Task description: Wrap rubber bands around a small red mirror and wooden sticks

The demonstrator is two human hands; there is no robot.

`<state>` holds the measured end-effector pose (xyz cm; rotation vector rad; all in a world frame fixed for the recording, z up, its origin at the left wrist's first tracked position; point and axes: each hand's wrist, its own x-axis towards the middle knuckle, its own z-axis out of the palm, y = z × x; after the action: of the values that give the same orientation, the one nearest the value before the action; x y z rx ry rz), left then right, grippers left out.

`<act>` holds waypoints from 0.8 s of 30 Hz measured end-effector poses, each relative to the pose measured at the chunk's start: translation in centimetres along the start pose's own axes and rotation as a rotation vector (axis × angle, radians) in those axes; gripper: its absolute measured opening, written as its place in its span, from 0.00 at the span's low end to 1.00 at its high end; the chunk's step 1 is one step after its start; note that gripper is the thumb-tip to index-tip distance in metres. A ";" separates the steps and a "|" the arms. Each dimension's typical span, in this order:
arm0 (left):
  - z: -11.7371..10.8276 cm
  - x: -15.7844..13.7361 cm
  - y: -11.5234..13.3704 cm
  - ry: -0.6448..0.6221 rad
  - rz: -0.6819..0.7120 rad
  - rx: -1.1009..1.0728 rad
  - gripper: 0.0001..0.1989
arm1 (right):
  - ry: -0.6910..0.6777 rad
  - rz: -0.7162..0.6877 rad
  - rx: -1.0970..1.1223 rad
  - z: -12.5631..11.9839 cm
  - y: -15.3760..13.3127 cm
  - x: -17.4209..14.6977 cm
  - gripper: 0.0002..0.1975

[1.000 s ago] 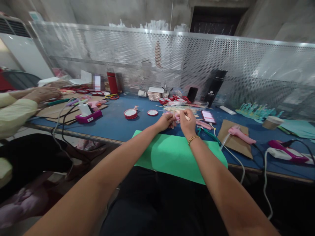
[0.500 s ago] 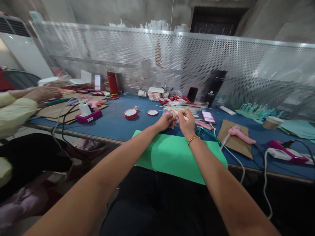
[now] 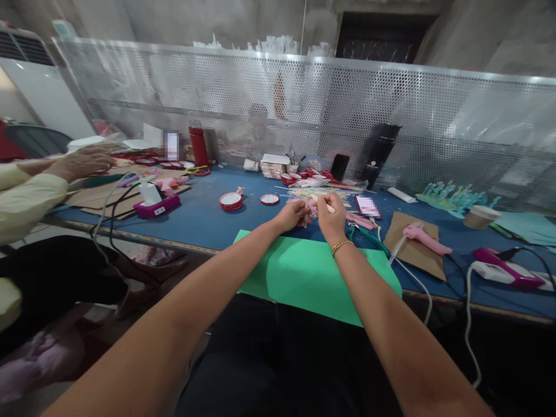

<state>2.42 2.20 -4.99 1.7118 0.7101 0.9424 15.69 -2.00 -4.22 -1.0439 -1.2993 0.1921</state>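
On the head view, I've got both hands working just beyond the far edge of the green sheet: my left hand has its fingertips drawn together on a small pale piece, too blurred to name further, and my right hand pinches a pale rod like a pen, angled towards it. Here's the worry: that grip on the left looks tiny, so a hard push from the rod could slip and catch a fingertip. Past the sheet, the loose thin sticks lie close to my knuckles; one careless nudge might scatter them. At the sheet's far right corner, those teal-handled pliers sit near my right wrist, and a sideways sweep could knock them.
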 end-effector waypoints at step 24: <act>0.0 0.0 -0.1 0.001 0.004 0.013 0.07 | -0.042 -0.007 0.034 -0.1 -0.4 -0.1 0.11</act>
<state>2.40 2.26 -5.08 1.7253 0.7146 0.9431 15.53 -2.34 -4.00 -1.0114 -1.3328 0.2313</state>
